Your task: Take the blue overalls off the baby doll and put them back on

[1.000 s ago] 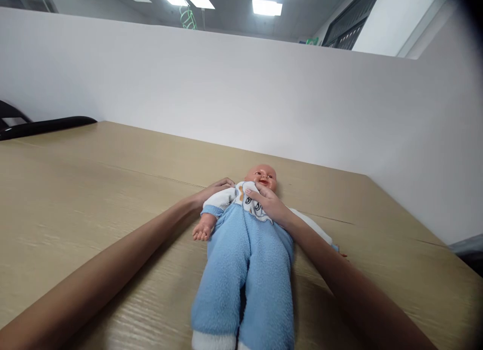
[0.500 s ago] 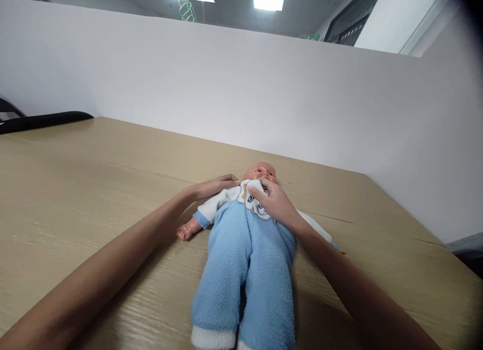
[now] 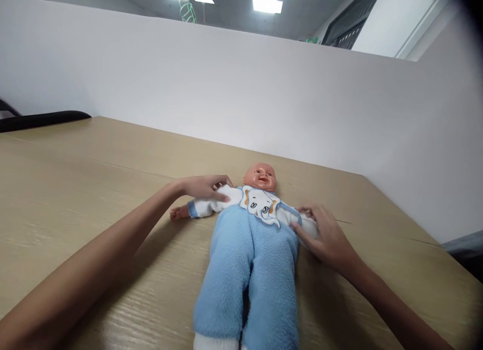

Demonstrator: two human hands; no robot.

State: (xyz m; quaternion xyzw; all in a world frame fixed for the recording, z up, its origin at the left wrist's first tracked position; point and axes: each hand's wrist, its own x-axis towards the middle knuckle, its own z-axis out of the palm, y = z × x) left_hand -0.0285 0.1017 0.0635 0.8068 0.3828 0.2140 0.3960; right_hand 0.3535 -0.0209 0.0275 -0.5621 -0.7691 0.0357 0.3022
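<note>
doll (image 3: pixel 232 254) lay face-up on the table (image 3: pixel 75 189), head near the far edge (image 3: pixel 169 134) along the white wall (image 3: pixel 226 88); my left hand (image 3: pixel 206 186) and right hand (image 3: pixel 327 234), apart, each clasped a sleeve (image 3: pixel 204 206), the table stretching widest leftward.

Right hand (image 3: pixel 330 239) moved from the baby doll's (image 3: pixel 252 249) chest to the sleeve at right (image 3: pixel 310 228)
The elephant face (image 3: pixel 259 206) is uncovered; the left hand's (image 3: pixel 202 186) thumb now rests on the sleeve at left (image 3: pixel 206 206), that doll arm swung farther outward.

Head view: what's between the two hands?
The doll lies there, its white face-patterned bib between the left hand and the right hand, as the head view shows.
</note>
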